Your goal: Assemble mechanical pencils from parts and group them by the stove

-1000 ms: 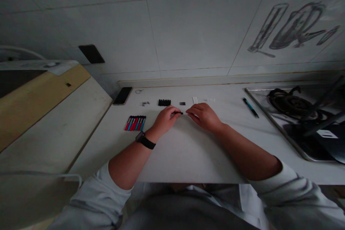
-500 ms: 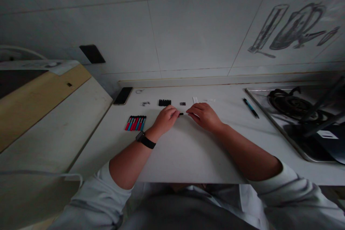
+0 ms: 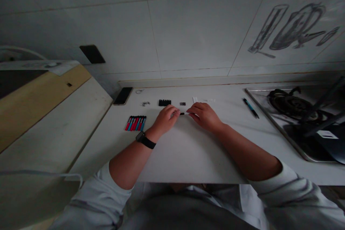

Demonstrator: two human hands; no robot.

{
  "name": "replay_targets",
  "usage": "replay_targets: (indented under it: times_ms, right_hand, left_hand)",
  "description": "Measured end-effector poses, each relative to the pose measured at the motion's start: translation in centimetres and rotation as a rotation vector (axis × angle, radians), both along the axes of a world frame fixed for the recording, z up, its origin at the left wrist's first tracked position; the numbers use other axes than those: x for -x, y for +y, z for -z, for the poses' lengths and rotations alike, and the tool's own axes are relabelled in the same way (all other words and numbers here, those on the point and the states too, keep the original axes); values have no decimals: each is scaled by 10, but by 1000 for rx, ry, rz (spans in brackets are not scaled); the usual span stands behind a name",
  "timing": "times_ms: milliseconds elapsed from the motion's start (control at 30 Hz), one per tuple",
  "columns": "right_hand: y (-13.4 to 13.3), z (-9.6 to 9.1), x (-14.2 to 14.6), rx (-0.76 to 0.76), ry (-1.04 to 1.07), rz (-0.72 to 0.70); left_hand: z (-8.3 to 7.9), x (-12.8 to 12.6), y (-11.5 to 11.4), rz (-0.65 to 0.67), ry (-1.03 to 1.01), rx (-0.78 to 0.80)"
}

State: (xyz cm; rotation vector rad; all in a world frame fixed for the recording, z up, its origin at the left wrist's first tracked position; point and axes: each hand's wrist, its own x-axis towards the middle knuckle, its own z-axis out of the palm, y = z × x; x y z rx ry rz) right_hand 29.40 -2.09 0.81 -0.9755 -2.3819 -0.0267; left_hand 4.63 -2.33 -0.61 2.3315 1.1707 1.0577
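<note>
Over the middle of the counter, my left hand (image 3: 167, 118) pinches a small black pen part (image 3: 182, 114), which pokes out past the fingertips toward the right. My right hand (image 3: 205, 115) faces it with fingers closed on a thin pale piece that barely shows. The two hands are a short gap apart. Behind them lie a row of black pen grips (image 3: 165, 102), a few small dark pieces (image 3: 182, 104), thin white sticks (image 3: 195, 99) and tiny whitish pieces (image 3: 211, 100). Red and blue pen barrels (image 3: 136, 123) lie side by side left of my left hand.
Small metallic bits (image 3: 146, 103) lie at the back left, near a thin ring (image 3: 139, 91) and a phone (image 3: 123, 95). To the right are a blue and black pen (image 3: 251, 108) and a gas hob (image 3: 289, 129). A tiled wall (image 3: 192, 39) closes off the back.
The black part between my hands has shifted or turned very slightly. Both hands hold nearly the same place; nothing else has visibly moved.
</note>
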Motion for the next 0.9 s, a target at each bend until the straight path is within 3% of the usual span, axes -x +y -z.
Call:
replay_targets:
  times_ms: [400, 633, 900]
  right_hand:
    - [4, 8, -1, 31, -13, 3]
    - [1, 3, 1, 17, -1, -13]
    - [2, 5, 0, 34, -43, -8]
  left_hand:
    - [-1, 0, 0, 49, -30, -63]
    - [1, 0, 1, -7, 8, -11]
    - [1, -1, 2, 26, -11, -22]
